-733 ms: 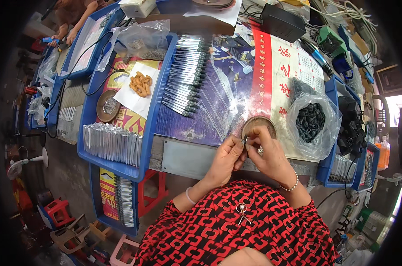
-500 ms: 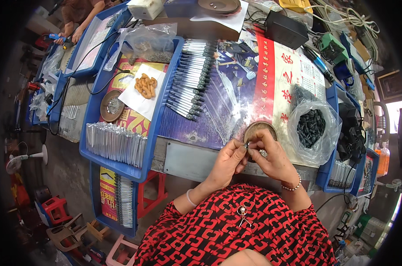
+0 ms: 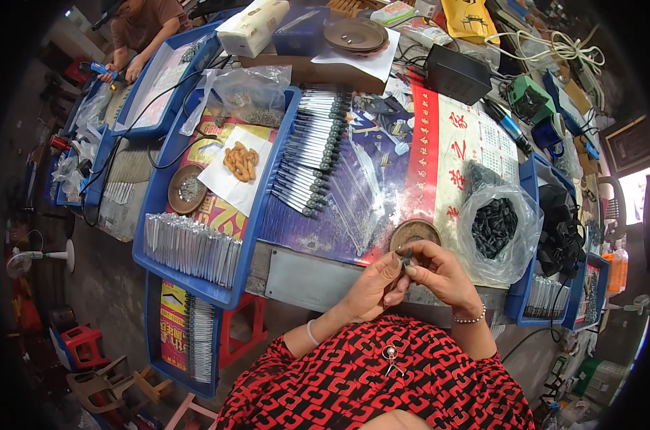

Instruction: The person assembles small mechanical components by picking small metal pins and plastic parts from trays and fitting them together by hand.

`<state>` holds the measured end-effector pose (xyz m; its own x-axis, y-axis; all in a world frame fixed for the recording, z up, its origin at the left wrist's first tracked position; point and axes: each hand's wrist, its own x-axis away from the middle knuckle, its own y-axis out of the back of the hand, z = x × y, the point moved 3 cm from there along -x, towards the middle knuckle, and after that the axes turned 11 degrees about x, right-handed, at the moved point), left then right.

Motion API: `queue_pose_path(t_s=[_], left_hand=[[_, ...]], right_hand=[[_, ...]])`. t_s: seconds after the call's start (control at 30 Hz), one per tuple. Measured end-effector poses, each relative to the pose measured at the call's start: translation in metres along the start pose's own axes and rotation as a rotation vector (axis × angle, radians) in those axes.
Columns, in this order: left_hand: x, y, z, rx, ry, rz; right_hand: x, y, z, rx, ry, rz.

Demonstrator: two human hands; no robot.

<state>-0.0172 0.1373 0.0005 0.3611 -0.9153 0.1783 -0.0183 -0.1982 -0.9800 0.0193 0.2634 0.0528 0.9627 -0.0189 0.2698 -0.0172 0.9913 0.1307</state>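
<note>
My left hand (image 3: pixel 371 287) and my right hand (image 3: pixel 440 276) meet just in front of my chest, pinching one small dark part (image 3: pixel 407 257) between their fingertips. Right behind them a shallow round brown dish (image 3: pixel 413 231) sits on the table edge. A clear plastic bag of small black parts (image 3: pixel 495 228) stands to the right of my hands. On the table ahead lie rows of thin clear sleeves with dark tips (image 3: pixel 311 154).
A blue tray (image 3: pixel 196 283) on my left holds stacked silver strips, a brown dish and orange snacks on paper. Another person (image 3: pixel 142 29) works at the far left. Blue bins (image 3: pixel 547 301), cables and a black box crowd the right and back. Plastic stools stand below.
My hands have shifted slightly toward me, away from the brown dish, still working the small dark part together. The view has tilted a little.
</note>
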Motion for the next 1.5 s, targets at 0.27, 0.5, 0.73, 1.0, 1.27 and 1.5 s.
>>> queue_pose_path(t_s=[0.27,0.5,0.73,1.0,1.27,1.5], left_hand=[[-0.002,0.006,0.006,0.155,0.068,-0.013],[-0.005,-0.004,0.005,0.011,0.031,-0.049],[-0.008,0.006,0.009,0.125,0.094,-0.023],[-0.003,-0.008,0.007,-0.025,0.083,0.01],[-0.003,-0.002,0.007,0.085,0.149,-0.013],[0.005,0.012,-0.019,0.183,0.085,-0.184]], right_hand=[[0.001,0.001,-0.007,-0.18,-0.029,0.029],[-0.001,-0.002,-0.014,-0.147,0.002,-0.095],[-0.005,-0.003,-0.019,-0.279,-0.002,-0.166],[0.002,0.005,-0.004,-0.149,0.042,-0.026],[0.003,-0.003,-0.021,-0.188,0.004,-0.148],[0.014,0.039,-0.042,0.126,-0.089,-0.385]])
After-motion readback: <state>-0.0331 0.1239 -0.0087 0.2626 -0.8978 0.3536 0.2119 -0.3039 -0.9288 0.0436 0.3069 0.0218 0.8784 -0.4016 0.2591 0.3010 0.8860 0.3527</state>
